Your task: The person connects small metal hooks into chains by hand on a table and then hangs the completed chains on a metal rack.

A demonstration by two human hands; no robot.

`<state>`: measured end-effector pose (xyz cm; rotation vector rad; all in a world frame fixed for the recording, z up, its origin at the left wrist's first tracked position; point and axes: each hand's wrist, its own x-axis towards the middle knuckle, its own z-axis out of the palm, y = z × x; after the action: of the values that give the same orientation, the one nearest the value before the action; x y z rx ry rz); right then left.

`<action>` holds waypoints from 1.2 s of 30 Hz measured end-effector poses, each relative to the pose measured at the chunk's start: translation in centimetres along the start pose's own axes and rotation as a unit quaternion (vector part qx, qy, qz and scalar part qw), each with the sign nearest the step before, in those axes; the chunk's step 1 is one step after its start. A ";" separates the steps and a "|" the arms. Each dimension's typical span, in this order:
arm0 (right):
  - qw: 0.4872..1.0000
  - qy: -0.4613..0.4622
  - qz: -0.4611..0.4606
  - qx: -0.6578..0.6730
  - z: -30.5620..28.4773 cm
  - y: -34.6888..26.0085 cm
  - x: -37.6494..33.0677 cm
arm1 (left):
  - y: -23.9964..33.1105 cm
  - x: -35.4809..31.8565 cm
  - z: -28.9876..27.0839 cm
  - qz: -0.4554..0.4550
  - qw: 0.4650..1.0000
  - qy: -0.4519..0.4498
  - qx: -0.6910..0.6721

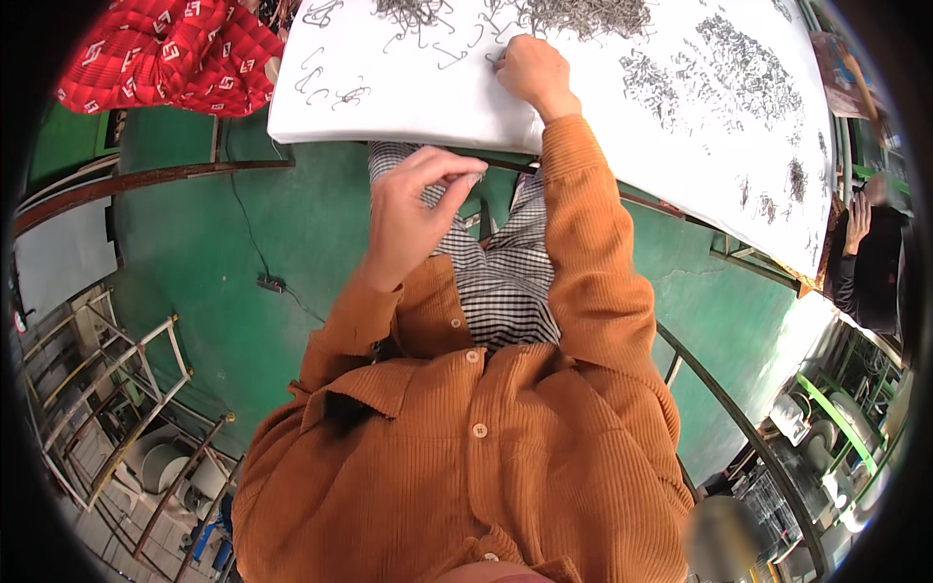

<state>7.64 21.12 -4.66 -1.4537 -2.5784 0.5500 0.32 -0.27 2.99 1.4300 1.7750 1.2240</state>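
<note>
My right hand (pixel 533 73) reaches out onto a white sheet (pixel 408 112) covering the table, fingers curled and pinching a small grey wire hook (pixel 494 61). Loose wire hooks (pixel 326 83) lie to its left, and a dense pile of them (pixel 583 15) sits just beyond it. My left hand (pixel 418 209) is held up over my lap, below the table's edge, with thumb and fingertips pinched together. Anything between them is too small to see. Both sleeves are orange corduroy.
More heaps of small grey metal pieces (pixel 748 68) are spread over the right of the sheet. A red patterned cloth (pixel 175 53) lies at the top left. A cable with a plug block (pixel 270 284) crosses the green floor. Metal racks (pixel 107 389) stand lower left. Another person (pixel 870 257) sits at the right.
</note>
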 end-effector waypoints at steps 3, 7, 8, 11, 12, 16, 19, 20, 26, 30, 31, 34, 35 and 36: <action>0.989 0.047 -0.101 0.099 0.3 1.1 -1.6 | -0.9 -0.2 0.7 -0.027 0.997 0.015 -0.074; 0.929 -0.004 -0.068 0.364 -1.8 1.7 -7.1 | -1.8 -0.2 1.2 -0.049 0.993 -0.008 -0.111; 0.901 -0.040 -0.034 0.430 -1.9 1.7 -8.3 | -1.9 -0.2 1.2 -0.064 0.991 -0.012 -0.120; 0.828 -0.079 0.026 0.555 -1.6 1.7 -10.5 | -3.4 -0.2 1.8 -0.074 0.984 0.002 -0.163; 0.829 -0.087 0.025 0.552 -1.6 1.9 -11.0 | -3.5 -0.1 1.8 -0.080 0.983 0.007 -0.163; 0.781 -0.117 0.040 0.612 -2.2 0.7 -13.3 | -4.0 0.0 2.1 -0.093 0.981 0.025 -0.169; 0.756 -0.112 0.049 0.643 -2.6 -0.3 -14.4 | -3.7 0.2 2.2 -0.103 0.980 0.042 -0.168; 0.775 -0.085 0.040 0.625 -2.5 -0.5 -14.3 | -3.4 0.2 2.1 -0.107 0.979 0.044 -0.170; 0.803 0.035 -0.030 0.594 -0.5 -0.6 -14.2 | -2.3 0.2 1.9 -0.108 0.982 0.026 -0.153; 0.802 0.060 -0.042 0.593 -0.2 -0.8 -14.3 | -2.0 0.3 2.1 -0.099 0.985 0.011 -0.139; 0.800 0.072 -0.041 0.594 -0.2 -0.8 -14.3 | -1.9 0.6 2.2 -0.094 0.986 0.002 -0.138; 0.807 0.117 -0.068 0.574 -0.8 -1.2 -15.1 | -2.0 0.6 2.1 -0.096 0.989 -0.028 -0.113; 0.815 0.136 -0.068 0.559 -0.9 -1.4 -15.6 | -1.5 1.0 1.8 -0.087 0.991 -0.057 -0.079; 0.833 0.181 -0.097 0.513 -1.3 -1.5 -15.9 | -2.4 1.8 1.3 -0.074 0.992 -0.076 -0.072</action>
<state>15.20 7.21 -1.91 -0.7779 -1.5978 1.2149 -0.15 1.77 0.46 1.2520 1.6251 1.1115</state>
